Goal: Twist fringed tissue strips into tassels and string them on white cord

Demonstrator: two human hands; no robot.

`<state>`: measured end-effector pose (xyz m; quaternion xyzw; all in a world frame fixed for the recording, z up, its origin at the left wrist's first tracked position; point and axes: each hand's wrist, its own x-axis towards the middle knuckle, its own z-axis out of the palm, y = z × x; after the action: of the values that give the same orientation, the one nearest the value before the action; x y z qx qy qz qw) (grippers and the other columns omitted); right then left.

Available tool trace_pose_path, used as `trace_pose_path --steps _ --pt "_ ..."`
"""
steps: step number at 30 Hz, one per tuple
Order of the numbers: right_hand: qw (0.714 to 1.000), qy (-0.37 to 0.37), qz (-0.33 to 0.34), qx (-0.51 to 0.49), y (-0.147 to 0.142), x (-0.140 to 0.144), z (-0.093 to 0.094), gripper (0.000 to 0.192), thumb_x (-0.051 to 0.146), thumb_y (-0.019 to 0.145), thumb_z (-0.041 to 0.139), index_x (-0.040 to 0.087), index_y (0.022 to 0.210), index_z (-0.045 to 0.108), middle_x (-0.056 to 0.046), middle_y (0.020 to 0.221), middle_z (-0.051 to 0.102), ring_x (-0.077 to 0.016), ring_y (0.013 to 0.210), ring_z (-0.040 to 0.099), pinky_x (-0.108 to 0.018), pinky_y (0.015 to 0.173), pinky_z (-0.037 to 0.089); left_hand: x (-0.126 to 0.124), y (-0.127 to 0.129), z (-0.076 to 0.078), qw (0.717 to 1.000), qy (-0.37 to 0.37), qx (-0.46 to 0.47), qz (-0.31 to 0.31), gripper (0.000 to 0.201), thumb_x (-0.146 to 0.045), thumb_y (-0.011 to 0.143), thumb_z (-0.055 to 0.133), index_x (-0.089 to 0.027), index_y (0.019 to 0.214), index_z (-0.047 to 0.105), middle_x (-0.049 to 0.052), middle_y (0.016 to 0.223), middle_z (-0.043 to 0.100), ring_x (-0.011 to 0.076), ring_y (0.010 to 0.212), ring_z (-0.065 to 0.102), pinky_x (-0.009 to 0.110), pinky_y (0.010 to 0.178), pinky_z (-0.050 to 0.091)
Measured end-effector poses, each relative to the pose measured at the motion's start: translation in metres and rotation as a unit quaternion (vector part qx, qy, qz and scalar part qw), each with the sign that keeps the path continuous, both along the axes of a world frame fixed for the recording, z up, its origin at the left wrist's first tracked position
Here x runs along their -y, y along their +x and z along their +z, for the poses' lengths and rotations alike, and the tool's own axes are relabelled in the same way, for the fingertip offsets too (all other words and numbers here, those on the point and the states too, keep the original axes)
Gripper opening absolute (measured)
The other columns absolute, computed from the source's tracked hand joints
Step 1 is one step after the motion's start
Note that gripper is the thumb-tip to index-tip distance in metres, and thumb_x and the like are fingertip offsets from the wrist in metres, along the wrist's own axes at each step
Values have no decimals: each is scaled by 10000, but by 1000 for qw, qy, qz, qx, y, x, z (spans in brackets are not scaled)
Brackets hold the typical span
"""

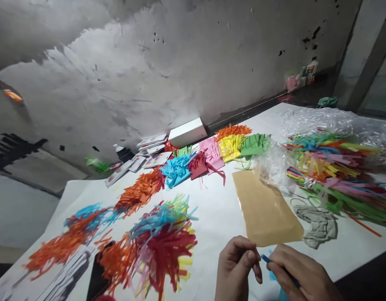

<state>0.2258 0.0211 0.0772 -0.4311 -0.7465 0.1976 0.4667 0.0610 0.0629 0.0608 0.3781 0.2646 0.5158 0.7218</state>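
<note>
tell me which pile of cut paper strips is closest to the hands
The mixed red, blue and orange pile, just beside the left hand. The single-colour piles, like the orange pile, lie farther back toward the wall.

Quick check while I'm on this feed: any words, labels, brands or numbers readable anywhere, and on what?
No text can be read in this picture.
Bottle by the far wall: printed label, too small and blurred to read.
Printed cards beside the white box: coloured marks only, illegible.
White box: no print visible.
Blue strip between the left hand and right hand: plain.
</note>
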Motion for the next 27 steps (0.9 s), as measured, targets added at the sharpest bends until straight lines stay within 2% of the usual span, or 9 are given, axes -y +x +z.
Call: trace_pose_path --steps 2,5,9,13,16,20,23,25,27 --pt "999 -28 11 19 -12 5 6 248 138 1041 385 229 880 551 -5 767 601 -139 701 625 -224 654 487 11 -10 -3 998 41 -11 44 100 -298 841 802 -223 901 774 -21 684 623 39 455 556 115 424 441" --pt "997 -63 36 34 -25 10 12 271 150 1050 359 222 868 545 -4 782 599 -134 734 626 -226 675 476 22 -25 -1 988 121 -64 73 89 -264 908 724 -263 987 766 -6 802 619 57 553 597 139 497 495" --pt "991 -105 68 52 -31 12 18 264 154 1041 367 222 861 549 6 797 608 -128 751 628 -225 680 466 28 -41 8 949 255 -158 96 189 -222 981 608 -298 1108 726 8 833 620 81 629 604 169 579 520" --pt "980 -142 100 94 -28 10 23 247 158 1020 395 221 844 557 13 786 606 -130 714 610 -242 638 443 29 -49 16 900 345 -255 80 256 -157 1001 535 -291 1162 682 21 803 650 100 636 607 190 600 508" --pt "979 -142 107 97 -27 10 24 260 155 1016 388 220 834 562 9 778 606 -136 700 603 -253 621 433 30 -53 20 889 363 -275 47 264 -167 1013 497 -288 1174 669 29 794 674 101 610 599 195 594 506" --pt "976 -172 116 67 -26 12 14 208 233 1051 427 232 913 583 9 847 632 -136 770 627 -243 684 471 33 -58 19 906 310 -285 39 212 -198 978 579 -257 1150 688 47 827 705 111 633 641 208 623 534" --pt "979 -161 115 55 -26 12 5 203 233 1058 427 247 936 590 19 863 641 -131 788 641 -233 713 492 34 -59 17 950 156 -271 20 151 -299 885 730 -182 980 731 51 753 712 128 619 663 211 594 538" --pt "982 -141 117 57 -27 13 2 236 207 1059 409 257 918 591 31 833 642 -122 760 648 -217 693 499 33 -57 17 971 39 -236 5 255 -379 783 829 -148 788 721 25 619 678 121 552 637 207 558 520" --pt "985 -111 105 75 -30 12 1 186 225 1053 443 267 960 598 32 850 661 -126 773 668 -211 700 517 31 -54 21 978 -33 -206 7 356 -410 656 911 -135 651 685 5 554 645 97 495 591 197 520 485"
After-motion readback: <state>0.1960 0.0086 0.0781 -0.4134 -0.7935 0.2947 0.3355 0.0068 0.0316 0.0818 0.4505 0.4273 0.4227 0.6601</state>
